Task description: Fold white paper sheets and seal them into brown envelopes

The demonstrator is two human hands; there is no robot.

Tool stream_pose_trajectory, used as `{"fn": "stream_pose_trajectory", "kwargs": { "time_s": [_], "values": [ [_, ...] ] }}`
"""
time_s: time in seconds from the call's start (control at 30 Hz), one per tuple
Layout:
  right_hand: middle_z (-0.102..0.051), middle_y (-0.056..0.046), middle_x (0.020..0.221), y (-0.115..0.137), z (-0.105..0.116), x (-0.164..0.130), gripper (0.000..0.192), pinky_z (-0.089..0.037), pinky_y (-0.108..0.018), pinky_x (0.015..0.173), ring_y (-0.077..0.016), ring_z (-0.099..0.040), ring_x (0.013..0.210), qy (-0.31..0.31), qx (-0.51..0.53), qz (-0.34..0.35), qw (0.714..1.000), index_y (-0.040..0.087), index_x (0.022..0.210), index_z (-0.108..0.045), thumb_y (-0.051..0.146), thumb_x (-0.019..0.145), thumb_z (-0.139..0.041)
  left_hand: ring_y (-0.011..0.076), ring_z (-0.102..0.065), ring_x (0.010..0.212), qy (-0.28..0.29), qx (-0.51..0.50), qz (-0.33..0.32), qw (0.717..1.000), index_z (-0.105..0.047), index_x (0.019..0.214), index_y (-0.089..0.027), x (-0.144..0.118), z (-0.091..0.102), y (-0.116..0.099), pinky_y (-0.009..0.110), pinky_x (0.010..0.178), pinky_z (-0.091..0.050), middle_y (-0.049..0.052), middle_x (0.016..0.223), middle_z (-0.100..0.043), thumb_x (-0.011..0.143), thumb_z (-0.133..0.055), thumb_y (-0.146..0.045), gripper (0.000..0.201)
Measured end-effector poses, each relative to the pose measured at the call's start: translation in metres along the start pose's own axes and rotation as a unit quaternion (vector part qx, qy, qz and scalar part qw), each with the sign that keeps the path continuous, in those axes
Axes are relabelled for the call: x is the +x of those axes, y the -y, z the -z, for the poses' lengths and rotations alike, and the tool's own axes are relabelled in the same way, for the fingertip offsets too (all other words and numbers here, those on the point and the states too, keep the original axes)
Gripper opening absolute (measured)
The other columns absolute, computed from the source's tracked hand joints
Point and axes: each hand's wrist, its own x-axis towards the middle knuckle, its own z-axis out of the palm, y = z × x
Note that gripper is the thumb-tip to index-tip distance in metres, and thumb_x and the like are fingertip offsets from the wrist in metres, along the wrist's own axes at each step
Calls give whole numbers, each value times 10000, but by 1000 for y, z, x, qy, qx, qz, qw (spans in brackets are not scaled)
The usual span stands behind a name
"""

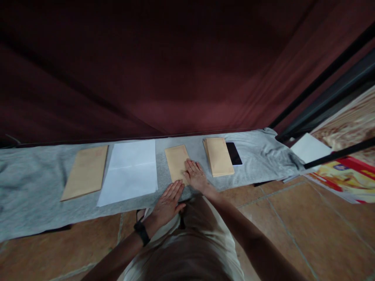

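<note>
A single brown envelope (176,162) lies flat on the grey cloth in front of me. My right hand (195,175) rests flat on its right edge, fingers stretched out. At its near edge lies my left hand (170,201), palm down with fingers extended, the fingertips on or beside the paper; a dark band is on that wrist. Left of the envelope is a stack of white paper sheets (131,175) with a crease across the top one. To the right sits a small stack of brown envelopes (221,158).
Another stack of brown envelopes (84,171) is at the left. A dark-screened phone or tablet (233,153) lies partly behind the right-hand envelopes. The grey cloth (258,156) covers a narrow bench against a dark red curtain (181,78). Printed cardboard (348,175) and black bars stand at the right.
</note>
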Motion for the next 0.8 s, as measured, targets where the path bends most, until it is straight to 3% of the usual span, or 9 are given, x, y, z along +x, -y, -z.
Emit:
{"fn": "stream_pose_trajectory", "kwargs": {
  "time_s": [0.5,0.63,0.8],
  "values": [
    [-355,-185,1634,3,-10,62,582,-159,-542,1250,-312,-340,1515,-4,-11,-76,997,73,1578,-373,378,1082,-360,303,-268,1558,29,43,26,998,-301,1594,-71,2,-8,-9,464,1274,-258,199,1654,-333,968,-541,-443,766],
    [-382,-187,1621,7,-14,56,571,-183,-546,1240,-315,-346,1511,-23,-13,-80,996,88,1577,-385,373,1084,-339,308,-269,1557,38,46,24,998,-322,1581,-56,3,-5,-10,463,1277,-249,209,1654,-326,968,-534,-447,758],
    [-415,-210,1597,12,-15,27,597,-230,-522,1228,-323,-379,1492,-63,-19,-54,996,43,1564,-393,395,1084,-341,299,-240,1567,36,49,33,998,-276,1602,-70,4,-2,-13,471,1285,-232,201,1663,-310,968,-523,-471,789]
  ]
}}
